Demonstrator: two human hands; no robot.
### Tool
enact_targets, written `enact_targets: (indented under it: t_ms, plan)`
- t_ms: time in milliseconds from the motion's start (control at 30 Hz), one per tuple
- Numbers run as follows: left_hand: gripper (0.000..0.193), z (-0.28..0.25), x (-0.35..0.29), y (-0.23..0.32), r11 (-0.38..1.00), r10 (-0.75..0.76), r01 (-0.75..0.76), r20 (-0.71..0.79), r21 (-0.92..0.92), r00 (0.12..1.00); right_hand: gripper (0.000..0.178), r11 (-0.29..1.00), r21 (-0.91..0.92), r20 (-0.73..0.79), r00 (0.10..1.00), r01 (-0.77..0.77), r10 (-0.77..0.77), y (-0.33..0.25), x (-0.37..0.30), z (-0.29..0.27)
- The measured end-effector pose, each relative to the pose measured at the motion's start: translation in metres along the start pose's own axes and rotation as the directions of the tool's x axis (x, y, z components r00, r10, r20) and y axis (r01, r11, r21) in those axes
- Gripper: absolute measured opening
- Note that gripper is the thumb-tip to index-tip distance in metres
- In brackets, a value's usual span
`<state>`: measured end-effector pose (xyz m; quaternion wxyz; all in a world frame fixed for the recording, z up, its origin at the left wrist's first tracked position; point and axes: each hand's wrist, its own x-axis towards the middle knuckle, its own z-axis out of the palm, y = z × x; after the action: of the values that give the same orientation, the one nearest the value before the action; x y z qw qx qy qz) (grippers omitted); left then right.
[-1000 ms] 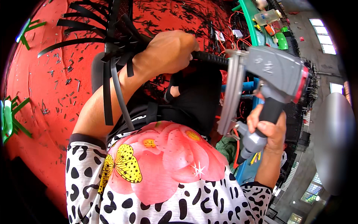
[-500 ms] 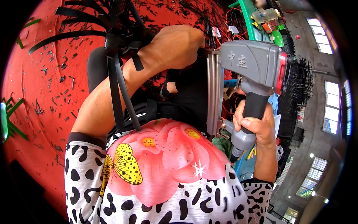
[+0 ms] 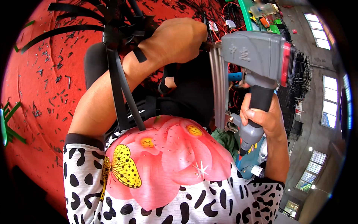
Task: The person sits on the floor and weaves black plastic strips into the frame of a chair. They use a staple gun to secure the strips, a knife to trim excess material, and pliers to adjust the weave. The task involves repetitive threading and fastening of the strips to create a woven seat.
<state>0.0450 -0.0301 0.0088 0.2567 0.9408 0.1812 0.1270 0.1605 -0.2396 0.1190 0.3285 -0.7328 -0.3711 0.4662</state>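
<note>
My right hand [image 3: 264, 112] is wrapped around the black grip of a grey pneumatic nail gun [image 3: 251, 54] with a red-trimmed back end. Its silver magazine [image 3: 218, 86] runs down beside the grip, and its nose is near my left hand. Curled closed, my left hand [image 3: 181, 39] shows only its back and wrist; what its fingers hold is hidden. A bundle of black flat strips [image 3: 117, 26] fans out to the left of that hand. Two long strips [image 3: 118, 86] from it hang down past my left forearm to my shirt.
Small black offcuts lie scattered over the red floor covering [image 3: 41, 127]. Green legs [image 3: 15, 127] stand at the left edge. At the upper right are a green-edged table [image 3: 248, 15], a clear bottle [image 3: 263, 9] and red cords. Dark green cloth [image 3: 225, 142] lies below the magazine.
The nail gun and my right hand have shifted slightly right and up in the view. My left hand has risen a little, staying closed near the nose.
</note>
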Motion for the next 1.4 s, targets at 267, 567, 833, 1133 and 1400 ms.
enact_targets:
  t_ms: [267, 567, 833, 1133, 1400]
  plan:
    - [0.025, 0.006, -0.003, -0.011, 0.995, 0.054, -0.063, -0.122, -0.072, 0.991, 0.033, 0.988, 0.127, -0.041, 0.996, 0.084, -0.079, 0.014, 0.000, 0.003]
    - [0.028, -0.005, -0.016, -0.021, 0.993, 0.055, -0.065, -0.103, -0.096, 0.993, 0.058, 0.939, 0.214, -0.441, 0.885, 0.268, -0.151, 0.061, -0.026, -0.063]
    - [0.031, -0.022, -0.032, -0.019, 0.996, -0.046, 0.050, 0.053, -0.069, 0.998, 0.017, 0.974, 0.193, -0.752, 0.655, 0.116, 0.071, 0.191, -0.016, -0.185]
    - [0.045, -0.030, -0.052, -0.033, 0.951, -0.232, 0.239, 0.061, -0.197, 0.971, 0.020, 0.927, -0.018, -0.776, 0.590, -0.374, 0.222, 0.303, 0.030, -0.278]
    - [0.064, -0.027, -0.061, -0.034, 0.888, -0.196, 0.128, -0.112, -0.442, 0.974, 0.050, 0.634, -0.381, -0.851, 0.523, -0.672, 0.042, 0.311, 0.097, -0.312]
